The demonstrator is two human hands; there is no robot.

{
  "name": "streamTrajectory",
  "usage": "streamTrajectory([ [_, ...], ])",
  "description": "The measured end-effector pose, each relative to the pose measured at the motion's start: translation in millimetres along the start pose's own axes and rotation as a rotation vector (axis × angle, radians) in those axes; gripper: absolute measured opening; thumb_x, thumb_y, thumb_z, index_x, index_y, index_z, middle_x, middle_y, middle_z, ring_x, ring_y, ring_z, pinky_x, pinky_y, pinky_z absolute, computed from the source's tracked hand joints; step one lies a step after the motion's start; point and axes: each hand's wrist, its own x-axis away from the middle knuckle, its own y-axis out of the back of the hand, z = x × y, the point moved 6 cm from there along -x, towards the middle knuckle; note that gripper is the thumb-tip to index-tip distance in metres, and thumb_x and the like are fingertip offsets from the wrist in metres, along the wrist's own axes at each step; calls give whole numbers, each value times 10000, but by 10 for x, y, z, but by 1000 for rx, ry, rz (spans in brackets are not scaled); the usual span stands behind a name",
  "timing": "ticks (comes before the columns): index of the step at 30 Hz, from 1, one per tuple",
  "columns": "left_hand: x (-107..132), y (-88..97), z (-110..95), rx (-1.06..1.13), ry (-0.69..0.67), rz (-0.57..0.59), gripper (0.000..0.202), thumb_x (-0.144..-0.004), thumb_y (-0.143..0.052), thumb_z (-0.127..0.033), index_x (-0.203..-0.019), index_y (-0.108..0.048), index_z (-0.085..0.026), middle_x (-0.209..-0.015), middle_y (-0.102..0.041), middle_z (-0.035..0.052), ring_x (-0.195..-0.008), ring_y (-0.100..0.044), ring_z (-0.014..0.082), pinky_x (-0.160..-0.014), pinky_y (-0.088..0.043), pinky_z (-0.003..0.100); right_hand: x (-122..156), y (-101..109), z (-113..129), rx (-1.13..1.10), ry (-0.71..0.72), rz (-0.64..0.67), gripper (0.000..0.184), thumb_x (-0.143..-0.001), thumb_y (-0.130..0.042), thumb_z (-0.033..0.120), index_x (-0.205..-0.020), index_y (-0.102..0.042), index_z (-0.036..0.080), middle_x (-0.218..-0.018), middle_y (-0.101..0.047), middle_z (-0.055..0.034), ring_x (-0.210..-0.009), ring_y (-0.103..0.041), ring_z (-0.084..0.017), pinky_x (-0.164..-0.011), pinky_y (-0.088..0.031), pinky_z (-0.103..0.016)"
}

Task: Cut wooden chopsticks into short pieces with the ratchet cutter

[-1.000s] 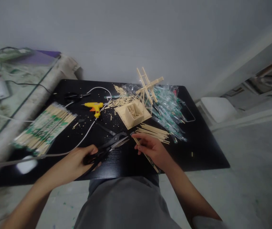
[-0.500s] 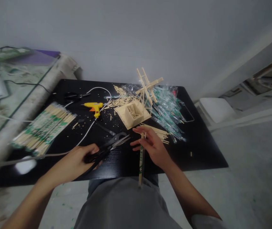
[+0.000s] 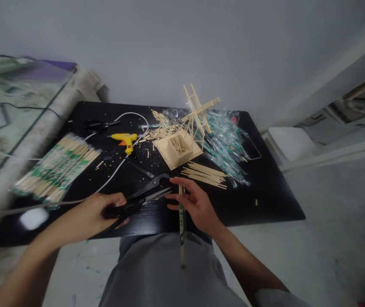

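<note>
My left hand (image 3: 89,215) is wrapped round the black handles of a pair of scissors (image 3: 157,195), whose metal blades point right towards my other hand. In my right hand (image 3: 198,209) a pair of chopsticks (image 3: 182,228) in a clear, green-printed wrapper hangs nearly upright, its lower end over my lap. The thumb and fingers hold it near the top. Just behind the scissors lies a dark metal cutter (image 3: 152,183) with a curved jaw. Farther back stands a windmill-like wooden stick model (image 3: 198,113) beside a stick-built box (image 3: 179,151) on a square base.
Bare sticks (image 3: 204,175) lie before the model, empty-looking wrappers (image 3: 227,140) to its right, and cut stick pieces (image 3: 161,130) behind. A yellow glue gun (image 3: 125,140) with a white cord and packed chopsticks (image 3: 57,168) occupy the left. A glass-topped surface (image 3: 25,115) adjoins the black table (image 3: 275,200).
Both hands have shifted a little left and down, carrying the scissors and the wrapped chopsticks. The scissor tips are nearer the right hand's fingers. The camera view has moved slightly.
</note>
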Motion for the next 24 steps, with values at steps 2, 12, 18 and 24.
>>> streamTrajectory([
  [2, 8, 35, 9, -5, 13, 3, 329, -891, -638, -526, -844, -610, -201, -687, -607, -25, -613, -500, 128, -561, -378, 235, 22, -29, -27, -3, -4, 3, 369, -936, -742, 305, -1294, -650, 316, -1466, -599, -60, -1159, -742, -253, -935, -661, -445],
  [12, 25, 75, 18, -5, 13, 69, 312, -883, -645, -502, -825, -605, -198, -712, -602, -22, -642, -500, 130, -580, -386, 228, 126, -135, -31, 19, 11, 57, 432, -1025, -610, 343, -1452, -554, 377, -1638, -423, -57, -1225, -706, -252, -975, -641, -450],
  [18, 14, 176, -48, -35, 6, 67, 276, -865, -664, -480, -831, -647, -207, -717, -621, -24, -643, -530, 135, -592, -401, 232, 109, -159, 49, 138, 24, 157, 472, -1032, -582, 269, -1483, -506, 389, -1650, -418, -57, -1073, -775, -203, -933, -652, -392],
  [24, 0, 218, -91, -15, 1, 81, 284, -871, -658, -483, -830, -672, -202, -702, -631, -18, -629, -529, 133, -572, -396, 232, 99, -189, 115, 190, 19, 261, 524, -1042, -564, 245, -1539, -450, 370, -1504, -576, -59, -1065, -777, -193, -970, -635, -389],
])
